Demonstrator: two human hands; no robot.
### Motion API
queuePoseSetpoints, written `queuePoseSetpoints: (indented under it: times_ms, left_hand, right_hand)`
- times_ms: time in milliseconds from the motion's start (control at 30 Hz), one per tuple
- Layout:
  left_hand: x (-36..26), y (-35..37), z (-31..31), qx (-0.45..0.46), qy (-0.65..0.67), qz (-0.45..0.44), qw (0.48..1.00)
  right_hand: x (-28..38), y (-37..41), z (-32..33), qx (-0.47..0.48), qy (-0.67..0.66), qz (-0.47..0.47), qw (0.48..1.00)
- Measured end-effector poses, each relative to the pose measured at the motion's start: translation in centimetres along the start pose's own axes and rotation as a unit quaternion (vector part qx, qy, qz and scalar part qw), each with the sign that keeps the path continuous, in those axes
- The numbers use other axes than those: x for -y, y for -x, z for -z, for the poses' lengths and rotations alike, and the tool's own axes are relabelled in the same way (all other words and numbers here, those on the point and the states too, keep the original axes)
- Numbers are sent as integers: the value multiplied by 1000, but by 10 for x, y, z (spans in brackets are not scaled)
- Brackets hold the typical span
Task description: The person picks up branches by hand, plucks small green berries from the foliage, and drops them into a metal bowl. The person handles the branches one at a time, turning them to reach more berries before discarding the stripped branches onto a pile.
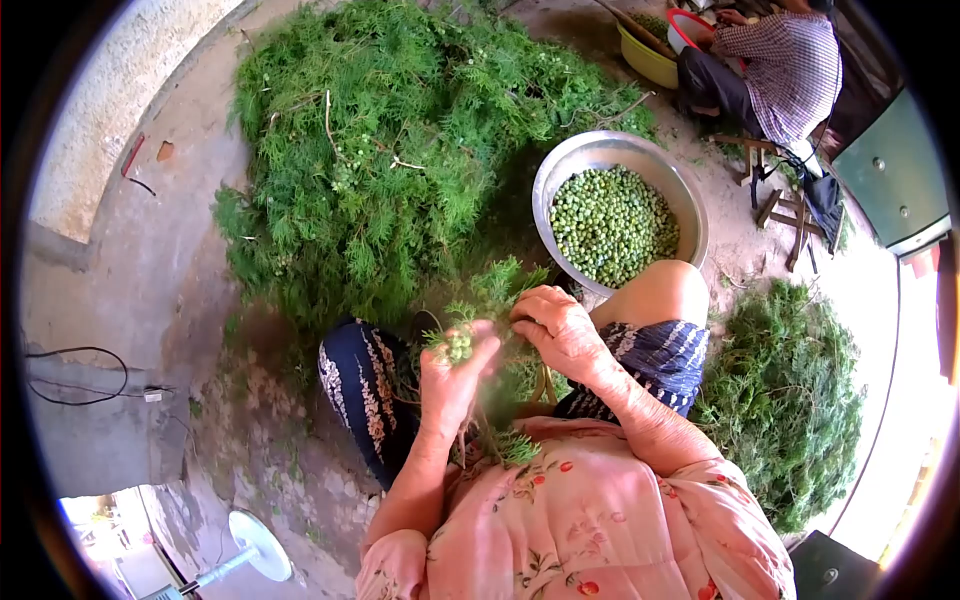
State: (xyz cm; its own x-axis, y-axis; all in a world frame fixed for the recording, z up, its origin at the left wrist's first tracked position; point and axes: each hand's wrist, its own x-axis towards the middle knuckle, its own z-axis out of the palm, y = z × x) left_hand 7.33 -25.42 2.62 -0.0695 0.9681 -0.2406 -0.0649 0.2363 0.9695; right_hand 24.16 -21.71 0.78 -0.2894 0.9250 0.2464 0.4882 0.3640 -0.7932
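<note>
Left hand (455, 372) raised, thumb up, gripping feathery green sprig with round pale-green cones (458, 346); right hand (556, 325) bent inward, fingers curled, grip unclear; sprig's axis unclear.

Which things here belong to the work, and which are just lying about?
Likely in use:
green sprig in the left hand
large heap of green branches
silver metal basin of green berries

Likely lying about:
looped black cable
small orange shard
</note>
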Motion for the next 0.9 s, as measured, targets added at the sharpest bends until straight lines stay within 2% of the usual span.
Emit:
queuePoseSetpoints:
  times_ms: [67,133,233,267,367,567,633,800,900]
  left_hand:
    - [4,-2,1,-12,39,2,999]
    - [8,-5,3,-8,47,17,999]
    - [9,-8,3,-7,91,79,993]
    - [4,-9,1,-14,136,135,981]
    - [10,-13,0,6,153,172,973]
    - [17,-13,-9,-11,135,145,980]
    - [12,-12,-12,-22,139,141,980]
    - [15,-13,-12,-15,46,108,993]
    - [8,-11,-19,6,26,55,998]
  right_hand:
    - [-2,-1,1,-22,-60,9,998]
    - [0,0,2,-2,-102,-34,994]
    - [4,2,6,5,-137,-64,988]
    - [4,3,7,4,-144,-68,987]
    - [-1,9,5,3,-144,-61,988]
    - [-9,14,4,-8,-175,-88,981]
    - [-6,11,11,-28,-123,-40,991]
    - [9,-5,25,-29,10,93,995]
    - [13,-7,21,7,-20,99,995]
